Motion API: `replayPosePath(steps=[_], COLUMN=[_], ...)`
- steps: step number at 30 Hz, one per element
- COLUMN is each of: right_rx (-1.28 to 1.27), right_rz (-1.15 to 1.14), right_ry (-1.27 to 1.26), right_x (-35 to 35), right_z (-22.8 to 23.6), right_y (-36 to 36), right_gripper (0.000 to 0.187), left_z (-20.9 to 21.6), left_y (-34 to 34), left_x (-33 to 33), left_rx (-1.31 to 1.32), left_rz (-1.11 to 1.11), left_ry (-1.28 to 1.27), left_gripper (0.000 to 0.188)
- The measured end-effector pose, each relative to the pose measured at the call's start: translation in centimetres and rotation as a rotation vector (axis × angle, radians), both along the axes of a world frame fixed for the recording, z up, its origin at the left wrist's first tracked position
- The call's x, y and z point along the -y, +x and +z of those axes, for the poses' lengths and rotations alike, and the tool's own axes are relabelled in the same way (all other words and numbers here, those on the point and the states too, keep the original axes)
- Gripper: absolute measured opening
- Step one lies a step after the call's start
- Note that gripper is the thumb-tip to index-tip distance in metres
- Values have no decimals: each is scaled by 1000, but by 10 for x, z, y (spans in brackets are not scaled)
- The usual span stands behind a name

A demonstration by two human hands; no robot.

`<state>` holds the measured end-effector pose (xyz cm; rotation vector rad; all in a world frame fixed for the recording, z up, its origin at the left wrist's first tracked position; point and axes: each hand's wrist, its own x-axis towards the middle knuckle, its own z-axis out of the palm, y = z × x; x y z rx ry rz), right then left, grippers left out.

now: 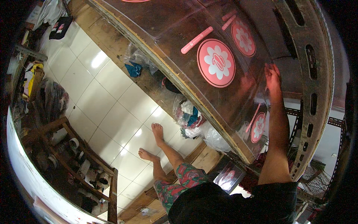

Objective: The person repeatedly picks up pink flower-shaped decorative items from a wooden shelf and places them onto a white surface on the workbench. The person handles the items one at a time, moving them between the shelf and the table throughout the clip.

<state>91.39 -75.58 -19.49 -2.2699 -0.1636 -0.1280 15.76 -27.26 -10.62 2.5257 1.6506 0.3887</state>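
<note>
Your right hand (272,76) reached up into the upper right of the frame and lay flat, fingers spread and unclenched, on a clear plastic sheet (194,22) that covered the long worktable (123,28). The hand gripped nothing; it pressed on the sheet's right edge. Your left hand was not in the picture.

On the sheet, just left of your hand, sat a large round pink flower print (216,63), with a second one (243,38) above it and a smaller one (258,127) lower down beside your forearm. A pink strip (197,40) lay at upper centre.

Under the table's near edge, at centre frame, plastic bags of cloth scraps (190,117) rested on the floor. Your bare feet (153,142) stood on white tiles (97,86), and a wooden rack (80,156) filled the lower left.
</note>
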Motion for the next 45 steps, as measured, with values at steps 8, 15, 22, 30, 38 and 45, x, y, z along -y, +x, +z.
replayPosePath(steps=[8, 15, 22, 30, 38, 45], right_rx=[-200, -130, 163, -108, -148, -147], right_rz=[-72, -34, 229, -10, -69, 80], right_ry=[-101, 68, -122, 463, 675, 804], right_x=[41, 38, 54, -5, 14, 28], right_z=[-31, -47, -43, -29, -30, -37], right_y=[41, 58, 71, 37, 56, 54], right_gripper=[65, 68, 67, 66, 69, 73], left_z=[1, -2, -3, 4, 0, -2], left_y=[1, 1, 0, 6, 2, 0], left_x=[-2, 2, -4, 2, 2, -2], left_rx=[-55, -15, -59, -77, -58, -80], left_rz=[-32, -12, -25, -23, -28, -31], left_ry=[0, 3, -12, 15, 36, 33], left_gripper=[51, 50, 51, 52, 53, 53])
